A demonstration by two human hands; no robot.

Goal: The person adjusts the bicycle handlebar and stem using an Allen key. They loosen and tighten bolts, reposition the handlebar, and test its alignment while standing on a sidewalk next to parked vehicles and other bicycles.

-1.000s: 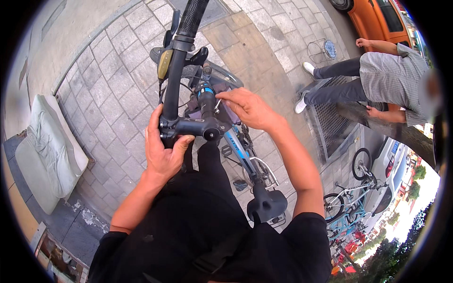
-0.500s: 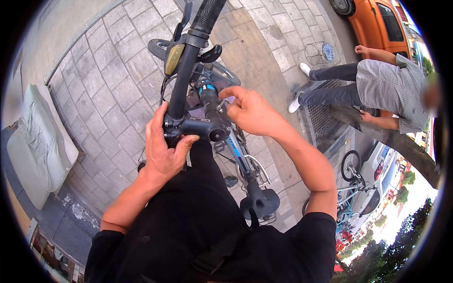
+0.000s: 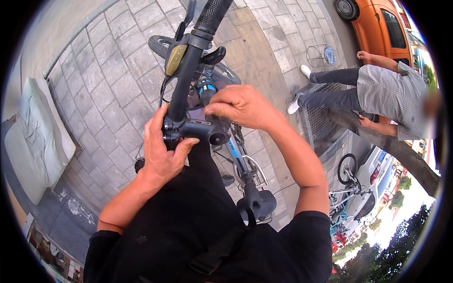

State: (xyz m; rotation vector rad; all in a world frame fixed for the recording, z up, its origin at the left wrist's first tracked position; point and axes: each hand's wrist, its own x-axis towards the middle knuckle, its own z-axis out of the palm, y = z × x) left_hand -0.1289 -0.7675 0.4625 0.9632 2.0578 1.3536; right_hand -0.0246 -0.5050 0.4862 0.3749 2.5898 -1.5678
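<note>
A bicycle's black handlebar (image 3: 180,94) runs up the middle, with a ribbed grip (image 3: 213,16) and a brake lever (image 3: 186,21) at its far end. My left hand (image 3: 159,153) is wrapped round the bar beside the black stem (image 3: 200,130), thumb on the near side. Just right of the stem, my right hand (image 3: 246,107) is closed, thumb and forefinger pinched together over the head tube (image 3: 206,89) with its blue bands. Whatever lies between those fingers is hidden. Beneath runs the grey and blue frame (image 3: 234,150) toward the black saddle (image 3: 257,205).
A person (image 3: 382,87) in a grey shirt stands at right beside a metal grate (image 3: 325,111) and a tree trunk (image 3: 410,165). A small stool (image 3: 329,55), an orange car (image 3: 377,30) and another bicycle (image 3: 349,170) are farther off. At left lies a pale cushion (image 3: 40,141).
My right hand has moved slightly left over the stem; its extended forefinger has curled in against the thumb. My left hand keeps its hold on the bar.
</note>
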